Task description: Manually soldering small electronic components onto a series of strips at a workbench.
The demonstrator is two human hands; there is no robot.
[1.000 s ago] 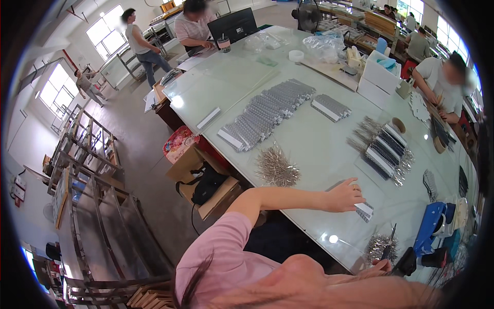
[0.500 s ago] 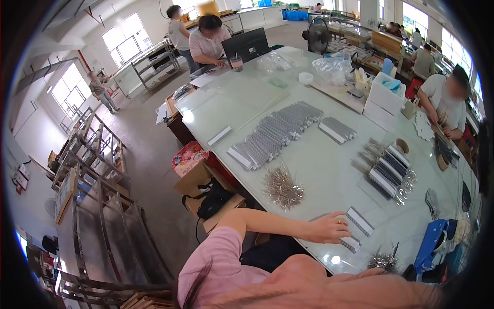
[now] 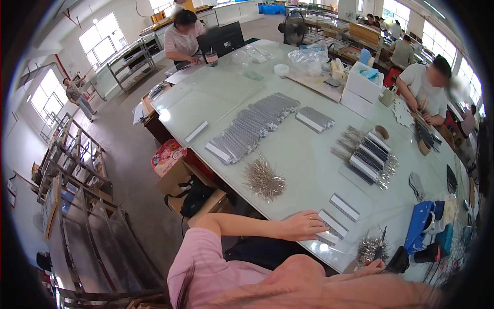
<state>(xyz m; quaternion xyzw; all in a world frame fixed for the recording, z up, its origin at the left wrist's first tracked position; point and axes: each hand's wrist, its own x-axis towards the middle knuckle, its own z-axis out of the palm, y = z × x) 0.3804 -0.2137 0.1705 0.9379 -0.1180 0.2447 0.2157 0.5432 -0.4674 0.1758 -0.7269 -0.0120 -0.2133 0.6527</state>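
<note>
My left hand (image 3: 302,225) lies low over the near edge of the glass-topped table, palm down with its fingers stretched out. Its fingertips touch or hover at the ends of two pale strips with dark edging, the nearer strip (image 3: 327,238) and a longer strip (image 3: 334,224). Beyond them lies another strip (image 3: 344,207), apart from the hand. At the lower right, my right hand (image 3: 374,267) is partly hidden by my body. Its fingers close around a thin dark pointed tool (image 3: 381,250), beside a small pile of silvery wire-like pins (image 3: 368,249).
A larger pile of pins (image 3: 264,177) and a long row of grey strips (image 3: 254,126) lie on the glass table (image 3: 303,154). Bundled strips with pins (image 3: 371,158) sit farther right. A blue case (image 3: 419,225) stands near my right. Other people work across the table.
The view has shifted, so the table appears farther left and higher. My left hand has drawn back a little from the strips, uncovering more of them. My right hand has come into sight.
</note>
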